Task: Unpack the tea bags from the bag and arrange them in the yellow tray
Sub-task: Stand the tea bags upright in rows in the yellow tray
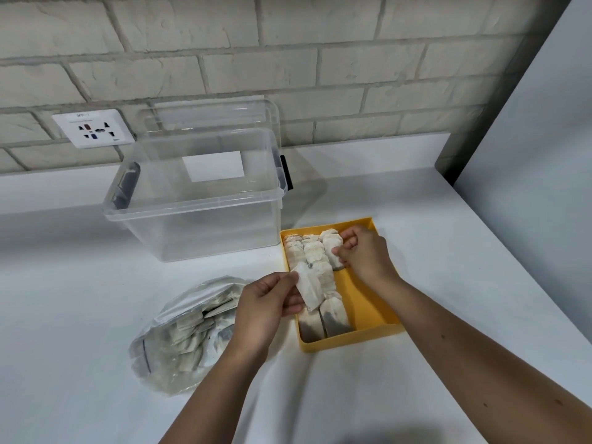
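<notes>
Your left hand (266, 302) pinches 1 tea bag (309, 291) over the yellow tray (368, 302). Your right hand (365, 254), fingers (339, 251) curled, steadies the third row at 12 o'clock; lay the bag flat there.

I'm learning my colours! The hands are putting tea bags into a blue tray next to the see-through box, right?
Almost. The tray is yellow, not blue, as the head view shows. The rest holds: the hands, left and right, are putting tea bags into it next to the see-through box.
</notes>
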Demonstrator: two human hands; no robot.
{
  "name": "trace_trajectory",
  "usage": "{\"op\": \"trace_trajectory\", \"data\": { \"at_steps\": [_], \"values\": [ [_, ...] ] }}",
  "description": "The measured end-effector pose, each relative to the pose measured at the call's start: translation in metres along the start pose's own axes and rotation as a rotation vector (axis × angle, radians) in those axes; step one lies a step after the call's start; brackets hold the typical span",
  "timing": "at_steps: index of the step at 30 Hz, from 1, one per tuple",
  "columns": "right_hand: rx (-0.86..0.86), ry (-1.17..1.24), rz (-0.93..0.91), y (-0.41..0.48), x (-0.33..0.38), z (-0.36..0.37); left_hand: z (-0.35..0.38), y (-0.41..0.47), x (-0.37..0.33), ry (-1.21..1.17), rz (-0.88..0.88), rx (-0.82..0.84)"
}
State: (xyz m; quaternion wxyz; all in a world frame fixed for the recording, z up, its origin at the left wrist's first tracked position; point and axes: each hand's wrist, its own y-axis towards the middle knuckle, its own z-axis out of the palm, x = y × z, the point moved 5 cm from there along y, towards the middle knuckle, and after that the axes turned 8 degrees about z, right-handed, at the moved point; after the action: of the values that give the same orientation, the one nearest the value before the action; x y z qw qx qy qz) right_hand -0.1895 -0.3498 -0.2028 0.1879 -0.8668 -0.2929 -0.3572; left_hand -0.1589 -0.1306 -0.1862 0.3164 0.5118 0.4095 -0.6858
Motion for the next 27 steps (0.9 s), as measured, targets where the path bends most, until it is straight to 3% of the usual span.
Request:
{"op": "trace_trajectory", "data": {
  "at_steps": [4,6,9,11,15,19,23,27],
  "values": [
    [-0.045,-0.008,-0.03,-0.012,0.007,-0.016,0.0,0.0,-0.004,0.018,0.008,0.018],
    [0.011,0.019,-0.046,-0.027,0.014,-0.026,0.0,0.001,-0.006,0.032,0.018,0.019],
    [0.471,0.198,0.021,-0.057,0.023,-0.024,0.003,0.003,-0.011,0.053,0.048,0.023],
    [0.613,0.257,0.032,-0.073,0.029,-0.021,0.006,0.004,-0.016,0.092,0.08,0.042],
    [0.398,0.219,-0.042,-0.069,0.029,-0.027,0.008,0.007,-0.025,0.206,0.166,0.037],
    [0.164,0.016,-0.079,-0.049,0.013,-0.044,-0.011,0.012,-0.032,0.615,0.322,-0.092],
    [0.183,-0.211,-0.028,-0.036,-0.009,-0.025,-0.014,0.016,-0.022,0.776,0.246,-0.029],
    [0.21,-0.258,0.004,-0.026,-0.016,-0.007,-0.008,0.017,-0.017,0.845,0.246,0.017]
  ]
}}
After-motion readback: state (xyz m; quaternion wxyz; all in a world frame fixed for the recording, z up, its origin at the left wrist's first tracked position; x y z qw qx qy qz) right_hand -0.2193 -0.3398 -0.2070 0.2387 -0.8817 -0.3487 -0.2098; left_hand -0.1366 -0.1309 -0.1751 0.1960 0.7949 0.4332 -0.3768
